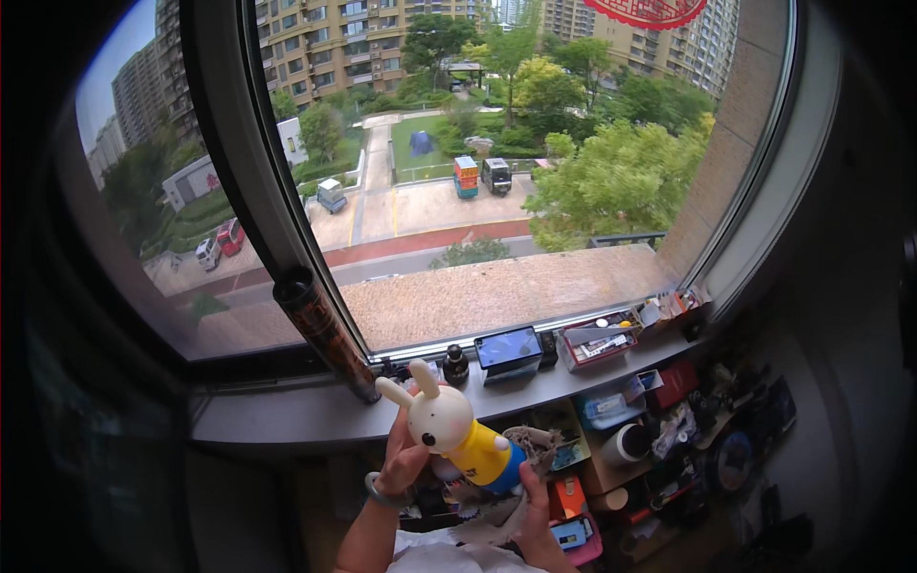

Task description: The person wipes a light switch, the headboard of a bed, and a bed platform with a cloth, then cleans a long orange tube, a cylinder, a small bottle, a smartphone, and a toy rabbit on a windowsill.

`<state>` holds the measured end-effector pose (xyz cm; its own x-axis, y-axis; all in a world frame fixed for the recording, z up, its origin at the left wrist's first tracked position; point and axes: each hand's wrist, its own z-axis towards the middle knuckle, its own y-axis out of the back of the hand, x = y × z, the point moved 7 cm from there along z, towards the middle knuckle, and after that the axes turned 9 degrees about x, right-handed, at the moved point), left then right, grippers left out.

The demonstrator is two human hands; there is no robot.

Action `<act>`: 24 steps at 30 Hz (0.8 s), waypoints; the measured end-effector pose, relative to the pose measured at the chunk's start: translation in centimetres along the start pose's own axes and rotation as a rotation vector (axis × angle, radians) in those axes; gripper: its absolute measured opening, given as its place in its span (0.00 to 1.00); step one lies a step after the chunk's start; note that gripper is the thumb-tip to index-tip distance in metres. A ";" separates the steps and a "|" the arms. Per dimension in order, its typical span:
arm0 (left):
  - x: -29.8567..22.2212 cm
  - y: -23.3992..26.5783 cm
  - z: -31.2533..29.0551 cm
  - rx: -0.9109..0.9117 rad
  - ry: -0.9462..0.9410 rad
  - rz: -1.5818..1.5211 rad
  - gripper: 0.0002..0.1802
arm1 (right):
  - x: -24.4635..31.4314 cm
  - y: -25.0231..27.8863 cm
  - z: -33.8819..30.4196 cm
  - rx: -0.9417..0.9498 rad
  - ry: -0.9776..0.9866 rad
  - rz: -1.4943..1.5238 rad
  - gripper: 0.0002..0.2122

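Observation:
A rabbit figurine [485, 453] with a white head, long ears, a yellow top and a blue lower part is tilted in front of me, its head toward the upper left. My left hand [403, 462], with a pale bangle at the wrist, grips it from behind the head, so most of those fingers are hidden. Around the figurine's blue end, my right hand [537, 498] closes on a crumpled grey-brown cloth [535, 443]. More of this cloth hangs below the figurine, and it touches the blue part.
Beyond my hands runs a windowsill [258, 414] beneath a large window. On it stand a dark patterned tube [325, 329], a small black bottle [456, 365], a phone-like screen [509, 350] and a filled box [600, 341]. Shelves at right hold a white canister [627, 445] and an orange box [568, 498].

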<state>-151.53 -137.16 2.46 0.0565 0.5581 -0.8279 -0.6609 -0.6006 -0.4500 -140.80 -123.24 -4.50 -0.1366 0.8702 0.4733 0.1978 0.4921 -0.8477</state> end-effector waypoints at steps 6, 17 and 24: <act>-0.5 -0.3 -0.3 -0.101 -0.115 -0.102 0.45 | -0.3 1.3 0.2 -0.030 0.039 0.026 0.25; -1.3 -1.8 -0.4 -0.147 -0.120 -0.170 0.47 | 0.9 -1.2 -0.5 -0.090 0.043 -0.008 0.24; -2.0 -1.8 -0.5 -0.140 -0.146 -0.010 0.42 | 1.5 -2.1 -0.6 -0.051 0.086 -0.013 0.23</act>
<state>-150.09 -137.53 4.77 -0.0536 0.6356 -0.7702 -0.5499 -0.6626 -0.5085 -140.86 -122.97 -1.83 -0.0561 0.8616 0.5045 0.2458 0.5016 -0.8294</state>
